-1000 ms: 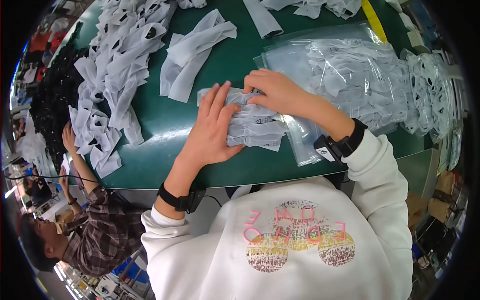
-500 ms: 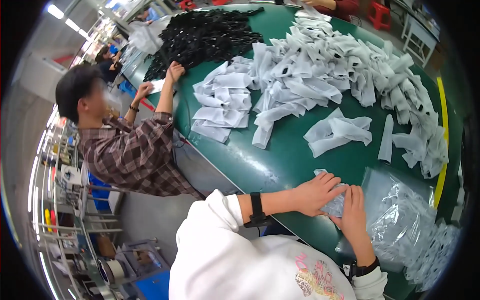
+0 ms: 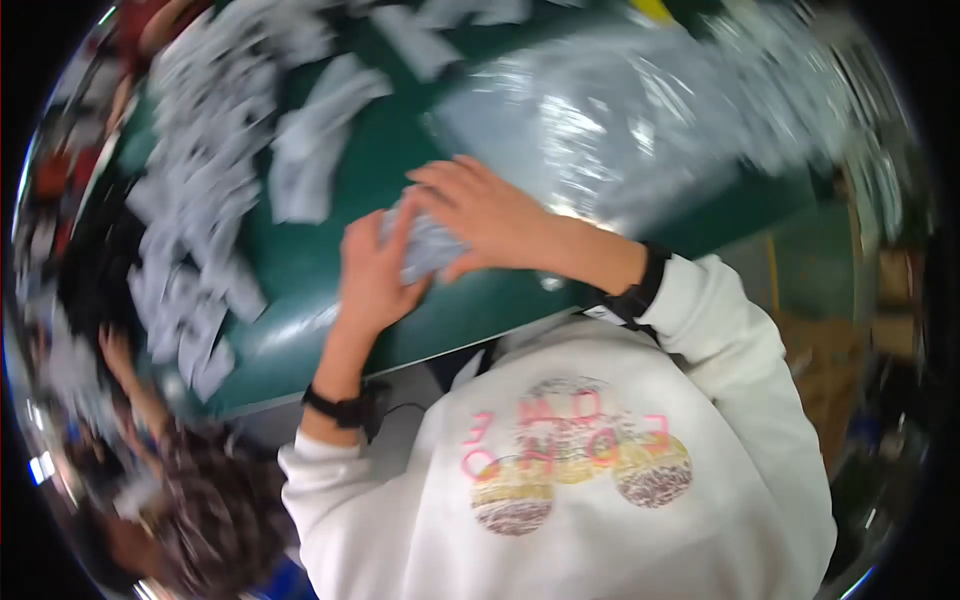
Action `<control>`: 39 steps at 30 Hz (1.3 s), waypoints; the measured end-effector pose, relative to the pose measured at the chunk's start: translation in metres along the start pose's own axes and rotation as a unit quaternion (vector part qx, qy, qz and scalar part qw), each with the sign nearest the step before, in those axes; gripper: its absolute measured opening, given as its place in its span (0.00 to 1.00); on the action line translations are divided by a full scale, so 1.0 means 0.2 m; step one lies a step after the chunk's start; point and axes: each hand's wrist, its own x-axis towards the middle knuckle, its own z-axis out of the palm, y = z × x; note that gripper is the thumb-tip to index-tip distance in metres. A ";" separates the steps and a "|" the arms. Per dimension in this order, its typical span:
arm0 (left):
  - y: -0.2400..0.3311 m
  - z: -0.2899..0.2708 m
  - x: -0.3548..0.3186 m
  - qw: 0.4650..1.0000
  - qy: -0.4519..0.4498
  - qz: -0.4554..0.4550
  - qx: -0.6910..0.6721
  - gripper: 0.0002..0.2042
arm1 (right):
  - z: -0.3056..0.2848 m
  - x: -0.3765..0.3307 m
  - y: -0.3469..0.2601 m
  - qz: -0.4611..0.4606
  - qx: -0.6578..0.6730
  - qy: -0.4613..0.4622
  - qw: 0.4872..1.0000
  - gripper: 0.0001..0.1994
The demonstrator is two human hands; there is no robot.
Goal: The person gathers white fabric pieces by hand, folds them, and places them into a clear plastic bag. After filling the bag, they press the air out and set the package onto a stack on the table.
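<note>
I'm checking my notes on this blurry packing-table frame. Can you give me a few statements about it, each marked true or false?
1. Both hands, the left hand and the right hand, are on one small grey bundle. True.
2. The table is red. False: it is green.
3. Clear plastic bags lie beyond the right hand. True.
4. Both wrists are bare. False: each has a dark band.
5. Loose grey pieces lie to the left. True.
</note>
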 end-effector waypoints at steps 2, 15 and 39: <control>-0.01 -0.01 0.03 0.999 -0.023 0.032 0.024 0.41 | -0.06 -0.15 -0.04 0.039 -0.045 0.091 0.994 0.39; 0.27 -0.03 0.44 0.961 -0.165 0.144 -0.168 0.37 | -0.28 -0.60 -0.07 0.351 0.023 0.321 0.879 0.05; 0.81 0.33 0.66 0.992 -0.044 0.118 0.023 0.40 | -0.44 -0.73 0.02 0.133 -0.102 0.402 0.900 0.11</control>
